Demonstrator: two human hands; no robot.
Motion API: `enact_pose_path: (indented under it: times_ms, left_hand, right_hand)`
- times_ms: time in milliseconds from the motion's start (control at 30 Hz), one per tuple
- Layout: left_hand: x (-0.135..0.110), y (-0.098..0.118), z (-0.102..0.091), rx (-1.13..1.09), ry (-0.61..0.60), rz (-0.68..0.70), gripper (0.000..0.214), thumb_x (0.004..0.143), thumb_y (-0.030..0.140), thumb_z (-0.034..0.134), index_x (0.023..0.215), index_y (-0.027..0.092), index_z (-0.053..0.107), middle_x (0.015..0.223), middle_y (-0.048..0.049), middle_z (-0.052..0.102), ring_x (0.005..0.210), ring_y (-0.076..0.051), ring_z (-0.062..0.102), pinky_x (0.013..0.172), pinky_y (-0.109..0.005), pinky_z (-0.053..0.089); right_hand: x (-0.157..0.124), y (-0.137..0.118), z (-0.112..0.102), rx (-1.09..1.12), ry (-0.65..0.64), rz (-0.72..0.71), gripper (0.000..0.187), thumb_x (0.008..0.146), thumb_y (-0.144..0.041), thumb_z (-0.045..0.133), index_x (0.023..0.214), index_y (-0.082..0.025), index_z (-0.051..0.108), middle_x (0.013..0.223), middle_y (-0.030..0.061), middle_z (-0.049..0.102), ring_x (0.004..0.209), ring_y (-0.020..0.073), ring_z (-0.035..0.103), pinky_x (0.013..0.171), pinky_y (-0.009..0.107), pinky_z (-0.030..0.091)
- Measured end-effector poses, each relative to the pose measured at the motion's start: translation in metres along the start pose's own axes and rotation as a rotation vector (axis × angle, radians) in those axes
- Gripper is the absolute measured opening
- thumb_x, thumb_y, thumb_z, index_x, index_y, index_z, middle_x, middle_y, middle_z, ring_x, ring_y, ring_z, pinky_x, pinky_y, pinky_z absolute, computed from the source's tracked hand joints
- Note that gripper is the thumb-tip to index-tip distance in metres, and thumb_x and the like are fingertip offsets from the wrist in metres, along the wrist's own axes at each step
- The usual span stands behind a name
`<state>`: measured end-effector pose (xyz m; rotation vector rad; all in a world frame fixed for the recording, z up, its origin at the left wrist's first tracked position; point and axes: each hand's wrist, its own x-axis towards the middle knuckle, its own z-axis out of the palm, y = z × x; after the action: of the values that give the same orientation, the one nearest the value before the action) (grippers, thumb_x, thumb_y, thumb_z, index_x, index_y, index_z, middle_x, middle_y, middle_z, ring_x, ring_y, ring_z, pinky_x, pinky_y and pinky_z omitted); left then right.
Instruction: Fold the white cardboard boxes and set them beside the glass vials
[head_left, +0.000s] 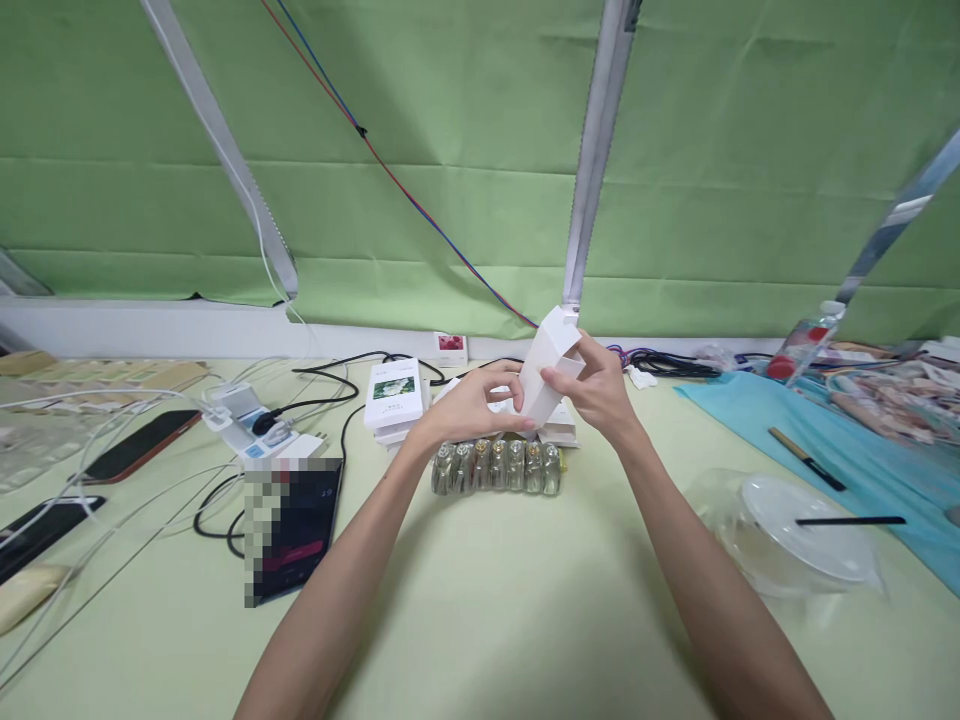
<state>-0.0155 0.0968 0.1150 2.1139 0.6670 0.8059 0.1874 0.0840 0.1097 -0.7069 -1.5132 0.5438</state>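
Note:
Both hands hold a small white carton (546, 365) tilted above the table, with a flap standing out at its upper right. My left hand (480, 400) grips its lower left side between curled thumb and fingers. On the carton's right side, my right hand (592, 385) has its thumb on the front, the other fingers partly hidden behind. Just below the hands stands a row of several small glass bottles (498, 468) with metallic tops. More white boxes lie behind the hands, partly covered. To the left is a stack of white boxes with a green picture (395, 393).
A tablet (307, 530), a power strip (259, 425), tangled cables and phones (142, 445) lie at the left. On the right are a bagged plastic bowl (802, 530), blue cloth (750, 410), a knife (806, 458) and a bottle (806, 345). Green fabric hangs behind.

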Motion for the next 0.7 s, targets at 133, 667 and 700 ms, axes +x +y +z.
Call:
enact_pose_path:
  times_ms: [133,667,700]
  left_hand:
    - [-0.0003,0.0016,0.0001,0.003,0.000,-0.003,0.021,0.074,0.031,0.081,0.076,0.020,0.063,0.138,-0.0064,0.056,0.120,-0.022,0.062,0.111,-0.046,0.048]
    - [-0.0008,0.0050,-0.0017,0.049,0.006,-0.006,0.020,0.077,0.037,0.078,0.081,0.022,0.065,0.142,-0.0067,0.057,0.137,-0.027,0.051,0.115,-0.049,0.042]
    - [-0.0011,0.0055,-0.0027,0.041,0.012,-0.009,0.020,0.079,0.039,0.077,0.081,0.022,0.065,0.143,-0.0074,0.057,0.139,-0.027,0.049,0.116,-0.050,0.041]
  right_hand:
    - [0.0001,0.0018,0.0002,-0.040,0.003,0.007,0.031,0.070,-0.047,0.079,0.087,-0.024,0.065,0.095,0.0026,0.061,0.085,0.0200,0.055,0.078,0.034,0.049]
    - [0.0008,0.0070,-0.0027,-0.056,0.020,-0.026,0.026,0.072,-0.041,0.078,0.089,-0.024,0.067,0.097,0.0022,0.062,0.088,0.0209,0.057,0.082,0.034,0.048]
    - [0.0006,0.0074,-0.0032,-0.054,0.021,-0.028,0.025,0.073,-0.040,0.078,0.090,-0.024,0.068,0.097,0.0023,0.063,0.089,0.0209,0.057,0.083,0.034,0.048]
